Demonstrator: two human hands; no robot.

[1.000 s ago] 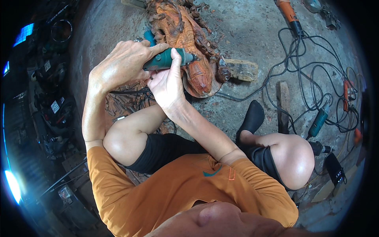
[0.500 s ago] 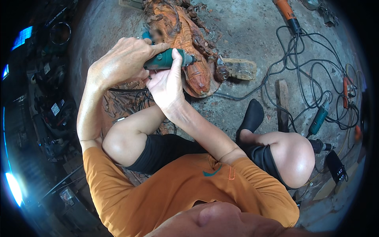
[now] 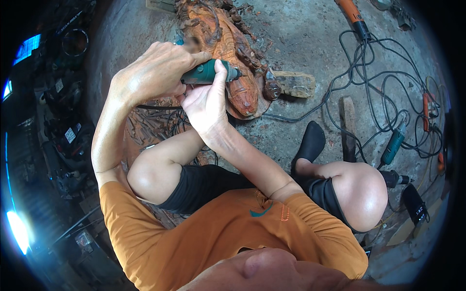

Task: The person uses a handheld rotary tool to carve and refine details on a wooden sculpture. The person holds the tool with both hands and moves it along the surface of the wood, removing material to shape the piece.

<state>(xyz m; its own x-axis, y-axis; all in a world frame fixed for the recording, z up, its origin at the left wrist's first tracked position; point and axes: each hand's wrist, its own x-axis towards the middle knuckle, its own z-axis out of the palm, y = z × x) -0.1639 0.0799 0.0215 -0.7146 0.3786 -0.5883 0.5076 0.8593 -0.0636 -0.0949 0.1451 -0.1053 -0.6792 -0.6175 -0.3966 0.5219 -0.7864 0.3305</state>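
Power tool, green (image 3: pixel 200 72), one, cylindrical, with a narrow dark nose; held in both hands over the head end of a wood carving, nose toward the right. Contact between tip and wood: cannot be told.

Left hand (image 3: pixel 158 65), closed on the rear of the power tool from above, index finger laid along its top. Right hand (image 3: pixel 204 104), closed on the forward part from below, palm partly turned up, thumb pressed against the side near the nose.

Wood carving (image 3: pixel 230 43), reddish brown, long, in animal form, scaled surface; lying on the concrete floor (image 3: pixel 286 39) ahead of the person, rounded head end nearest. Wooden block (image 3: pixel 297 84), pale, just beside the carving on its right.

Wood scraps (image 3: pixel 145 127), many, loose, by the left knee. Wooden plank (image 3: pixel 347 128), weathered, on the floor right of the black footwear (image 3: pixel 310 140).

Orange tool (image 3: pixel 354 14), upper right, cable attached. Black cables (image 3: pixel 365 72), several, looped and tangled across the right side. Second green tool (image 3: pixel 393 145), slimmer, near the right knee; dark tool (image 3: pixel 395 179) beside that knee. Red power strip (image 3: pixel 426 111), far right, among the cables.

Person seated low, knees apart: orange-brown shirt (image 3: pixel 218 223), black trousers (image 3: pixel 208 182). Left margin dark; contents unclear.
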